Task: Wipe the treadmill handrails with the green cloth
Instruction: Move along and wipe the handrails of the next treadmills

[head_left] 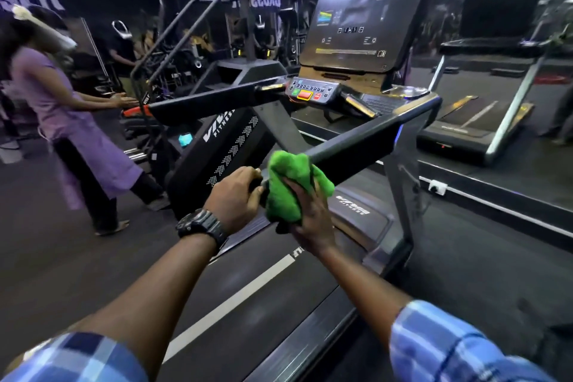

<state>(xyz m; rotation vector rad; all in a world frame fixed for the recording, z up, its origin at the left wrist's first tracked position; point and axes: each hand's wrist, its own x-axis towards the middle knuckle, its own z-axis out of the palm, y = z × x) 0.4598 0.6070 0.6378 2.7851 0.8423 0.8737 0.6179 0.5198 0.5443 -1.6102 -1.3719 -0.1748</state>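
Cloth [291, 186], green and bunched, wraps the near end of the right handrail [356, 143], held there by the right hand [310, 214]. That hand's fingers curl up into the folds from below, the thumb side pressing the wad against the bar, so most of the fabric sits just above and ahead of the fingertips. The left hand [235, 192] is just beside it, fingers wrapped round the very tip of the same rail, touching the cloth's left edge; a dark watch [201, 223] sits on that wrist. Beyond the fingers the rail runs up to the console [313, 91] and the big screen [362, 22]. The other handrail [210, 102] lies well apart, to the left. Beneath both forearms runs the belt [248, 288]. Far left, a person in purple [62, 108] stands at another machine.
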